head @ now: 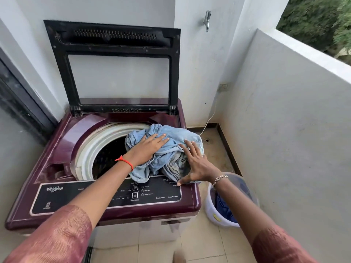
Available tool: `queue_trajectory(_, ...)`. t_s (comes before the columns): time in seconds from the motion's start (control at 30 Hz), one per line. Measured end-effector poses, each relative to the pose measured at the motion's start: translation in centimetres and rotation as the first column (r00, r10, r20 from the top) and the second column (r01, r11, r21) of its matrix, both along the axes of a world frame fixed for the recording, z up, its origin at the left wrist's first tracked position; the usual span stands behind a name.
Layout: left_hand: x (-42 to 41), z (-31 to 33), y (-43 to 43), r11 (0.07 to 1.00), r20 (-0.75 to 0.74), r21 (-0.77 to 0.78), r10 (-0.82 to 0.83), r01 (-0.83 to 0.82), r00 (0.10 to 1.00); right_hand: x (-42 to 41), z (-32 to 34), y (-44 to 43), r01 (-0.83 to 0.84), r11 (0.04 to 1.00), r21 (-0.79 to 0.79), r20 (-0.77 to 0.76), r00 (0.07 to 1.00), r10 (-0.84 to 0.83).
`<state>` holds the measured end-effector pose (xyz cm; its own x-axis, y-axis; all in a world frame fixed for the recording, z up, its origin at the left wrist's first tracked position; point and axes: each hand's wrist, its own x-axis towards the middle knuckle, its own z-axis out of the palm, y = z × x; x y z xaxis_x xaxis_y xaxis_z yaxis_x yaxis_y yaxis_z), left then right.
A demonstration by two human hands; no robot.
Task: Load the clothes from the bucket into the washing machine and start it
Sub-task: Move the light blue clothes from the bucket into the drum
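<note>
Pressing flat on the denim bundle (171, 149) with left hand (149, 148) and right hand (196, 164) side by side, fingers straight, clutching nothing; heaped at the drum (107, 153) edge, probably for shoving down; more waiting in the bucket (210, 212) beneath the right wrist.

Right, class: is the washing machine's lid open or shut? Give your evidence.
Open. The lid stands upright at the back, and the drum opening shows below it, with blue clothes bunched over its edge.
</note>
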<state>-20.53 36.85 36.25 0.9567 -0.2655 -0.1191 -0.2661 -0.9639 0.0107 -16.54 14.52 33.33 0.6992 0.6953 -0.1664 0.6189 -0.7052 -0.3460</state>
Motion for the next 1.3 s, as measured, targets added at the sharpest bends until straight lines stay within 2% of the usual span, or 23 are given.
queue_trajectory(0.1,0.0,-0.6,0.1,1.0,-0.005,-0.004,0.027,-0.027,1.0,0.6,-0.4,0.5,0.003,0.999,0.051,-0.017,1.0,-0.002)
queue_trajectory(0.23,0.0,-0.8,0.3,0.999,0.019,-0.014,0.034,-0.033,0.999,1.1,-0.3,1.2,-0.004,0.979,0.205,0.099,0.995,-0.016)
queue_trajectory(0.33,0.1,-0.4,1.0,0.996,0.053,-0.041,0.084,-0.082,0.995,2.2,0.8,2.3,-0.026,0.971,0.239,0.107,0.994,0.0)
queue_trajectory(0.43,0.0,0.7,2.6,0.99,0.112,-0.07,0.128,-0.12,0.985,3.2,3.1,4.1,-0.079,0.961,0.265,0.176,0.984,0.032)
queue_trajectory(0.63,0.1,6.3,6.9,0.966,0.278,-0.148,0.246,-0.211,0.929,4.3,9.9,9.2,-0.226,0.92,0.321,0.409,0.909,0.08)
queue_trajectory(0.83,0.3,13.6,12.9,0.961,0.445,-0.19,0.268,-0.202,0.854,4.2,17.1,15.0,-0.29,0.875,0.389,0.561,0.828,0.025)
queue_trajectory(1.03,-0.7,16.5,18.1,0.968,0.468,-0.187,0.237,-0.167,0.851,2.7,18.9,20.1,-0.267,0.854,0.447,0.559,0.829,-0.034)
queue_trajectory(1.3,-1.2,10.7,22.0,0.98,0.35,-0.186,0.138,-0.076,0.927,-0.5,13.6,23.1,-0.112,0.901,0.418,0.469,0.876,-0.109)
